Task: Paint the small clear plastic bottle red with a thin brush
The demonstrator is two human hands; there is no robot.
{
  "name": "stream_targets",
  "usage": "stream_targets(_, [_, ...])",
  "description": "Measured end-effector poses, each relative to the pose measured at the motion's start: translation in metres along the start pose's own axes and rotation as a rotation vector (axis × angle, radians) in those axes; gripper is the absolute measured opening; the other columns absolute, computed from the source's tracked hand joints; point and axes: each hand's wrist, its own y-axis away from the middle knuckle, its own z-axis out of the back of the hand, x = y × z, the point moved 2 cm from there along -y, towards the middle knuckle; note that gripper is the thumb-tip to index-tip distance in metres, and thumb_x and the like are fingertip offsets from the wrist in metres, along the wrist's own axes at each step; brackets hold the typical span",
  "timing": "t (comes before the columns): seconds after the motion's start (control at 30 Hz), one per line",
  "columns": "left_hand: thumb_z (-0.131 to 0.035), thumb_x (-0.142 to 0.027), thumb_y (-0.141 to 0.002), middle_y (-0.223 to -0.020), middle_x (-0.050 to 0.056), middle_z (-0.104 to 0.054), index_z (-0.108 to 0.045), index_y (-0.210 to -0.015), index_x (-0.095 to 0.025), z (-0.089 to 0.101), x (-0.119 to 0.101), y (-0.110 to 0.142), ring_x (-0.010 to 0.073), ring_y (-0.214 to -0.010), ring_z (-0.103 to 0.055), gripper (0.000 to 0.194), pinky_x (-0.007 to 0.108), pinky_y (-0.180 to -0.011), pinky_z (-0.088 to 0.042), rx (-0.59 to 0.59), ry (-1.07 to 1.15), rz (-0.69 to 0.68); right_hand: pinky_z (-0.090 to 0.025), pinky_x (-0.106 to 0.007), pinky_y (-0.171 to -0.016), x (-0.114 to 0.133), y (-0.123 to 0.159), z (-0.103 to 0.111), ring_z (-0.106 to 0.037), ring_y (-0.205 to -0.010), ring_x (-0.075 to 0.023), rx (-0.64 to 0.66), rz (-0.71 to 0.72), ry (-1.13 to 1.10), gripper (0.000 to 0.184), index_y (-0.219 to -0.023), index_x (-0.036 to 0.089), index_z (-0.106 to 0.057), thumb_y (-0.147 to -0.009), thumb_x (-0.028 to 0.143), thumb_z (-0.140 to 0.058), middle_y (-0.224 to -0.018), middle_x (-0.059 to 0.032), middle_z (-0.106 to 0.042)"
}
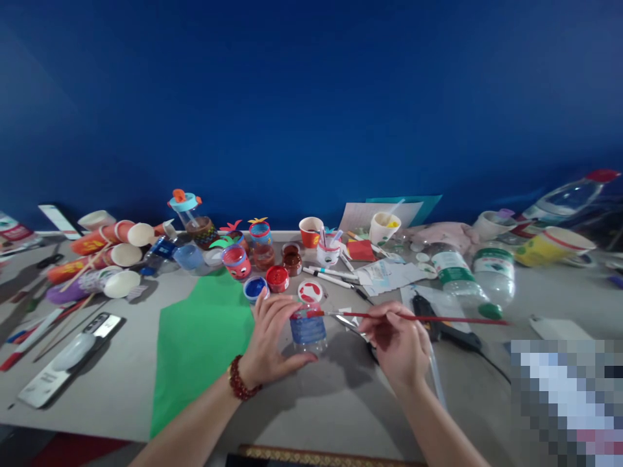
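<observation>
My left hand (275, 337) grips a small clear plastic jar (308, 334) with a blue band painted round it, thumb below and fingers at its top. Held in my right hand (399, 340) is a long red paintbrush (452, 320). Its red-wetted tip meets the upper part of the jar, above the blue band. Just behind the jar lies a white lid (310, 291) smeared with red. Close by stand an open pot of red paint (277, 279) and a pot of blue paint (256, 289).
Green paper (199, 350) lies to the left, beside a phone (73, 360). Decorated jars (236, 261) and paper cups (311, 231) line the back. A glue gun (428, 311), plastic bottles (455, 272) and scraps of paper (382, 279) are to the right.
</observation>
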Motion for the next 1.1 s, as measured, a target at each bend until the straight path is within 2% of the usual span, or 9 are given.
stream_targets(0.1, [-0.069, -0.065, -0.086, -0.129, 0.016, -0.066, -0.049, -0.14, -0.02, 0.0, 0.0, -0.001, 0.0344, -0.126, -0.058, 0.073, 0.062, -0.122, -0.025, -0.003, -0.002, 0.001, -0.04, -0.02, -0.037, 0.0, 0.0, -0.002, -0.06, -0.038, -0.0158, 0.014, -0.006, 0.014, 0.015, -0.063, 0.019, -0.072, -0.068, 0.033, -0.072, -0.05, -0.0082, -0.071])
stream_targets(0.23, [-0.069, -0.066, -0.086, -0.128, 0.016, -0.067, -0.048, -0.14, -0.02, 0.001, 0.0, -0.001, 0.0344, -0.125, -0.059, 0.075, 0.063, -0.123, -0.022, 0.0, 0.004, -0.008, -0.038, -0.02, -0.036, 0.003, -0.004, 0.001, -0.057, -0.034, -0.0152, -0.062, 0.081, -0.007, 0.015, -0.062, 0.019, -0.071, -0.068, 0.033, -0.071, -0.046, -0.0054, -0.068])
stream_targets(0.33, [-0.069, -0.066, -0.086, -0.13, 0.016, -0.066, -0.048, -0.141, -0.02, 0.001, 0.0, -0.001, 0.0347, -0.127, -0.058, 0.074, 0.063, -0.124, -0.022, 0.003, 0.011, -0.005, -0.038, -0.02, -0.035, 0.005, -0.004, 0.001, -0.057, -0.033, -0.015, -0.067, 0.109, -0.018, 0.015, -0.062, 0.019, -0.071, -0.069, 0.032, -0.069, -0.046, -0.0039, -0.067])
stream_targets(0.57, [-0.072, -0.064, -0.084, -0.131, 0.016, -0.066, -0.049, -0.142, -0.021, -0.001, 0.0, 0.001, 0.0349, -0.127, -0.058, 0.075, 0.063, -0.124, -0.022, 0.011, -0.018, 0.016, -0.039, -0.021, -0.035, 0.003, 0.0, 0.002, -0.059, -0.036, -0.0161, -0.01, 0.088, -0.018, 0.015, -0.064, 0.02, -0.07, -0.073, 0.032, -0.068, -0.049, -0.0042, -0.069])
stream_targets(0.73, [-0.076, -0.061, -0.083, -0.127, 0.016, -0.069, -0.052, -0.14, -0.019, -0.004, -0.004, 0.0, 0.0335, -0.125, -0.06, 0.075, 0.061, -0.125, -0.022, 0.001, -0.079, -0.021, -0.042, -0.02, -0.038, 0.003, 0.007, 0.0, -0.061, -0.039, -0.0158, 0.043, 0.072, 0.012, 0.015, -0.067, 0.02, -0.073, -0.076, 0.031, -0.069, -0.053, -0.0056, -0.072])
stream_targets(0.93, [-0.077, -0.059, -0.082, -0.123, 0.015, -0.072, -0.053, -0.14, -0.018, -0.005, -0.006, -0.002, 0.0334, -0.122, -0.062, 0.075, 0.061, -0.126, -0.02, 0.0, -0.12, -0.046, -0.046, -0.021, -0.04, 0.002, 0.015, -0.003, -0.064, -0.043, -0.0157, 0.148, 0.119, 0.064, 0.016, -0.069, 0.02, -0.077, -0.08, 0.03, -0.071, -0.057, -0.0061, -0.075])
stream_targets(1.1, [-0.077, -0.058, -0.082, -0.123, 0.015, -0.072, -0.053, -0.141, -0.019, -0.005, -0.006, -0.002, 0.0332, -0.122, -0.063, 0.074, 0.059, -0.124, -0.025, -0.005, -0.12, -0.042, -0.049, -0.024, -0.043, -0.003, 0.016, 0.0, -0.065, -0.047, -0.0176, 0.194, 0.136, 0.112, 0.019, -0.074, 0.02, -0.078, -0.086, 0.03, -0.067, -0.06, -0.0068, -0.076])
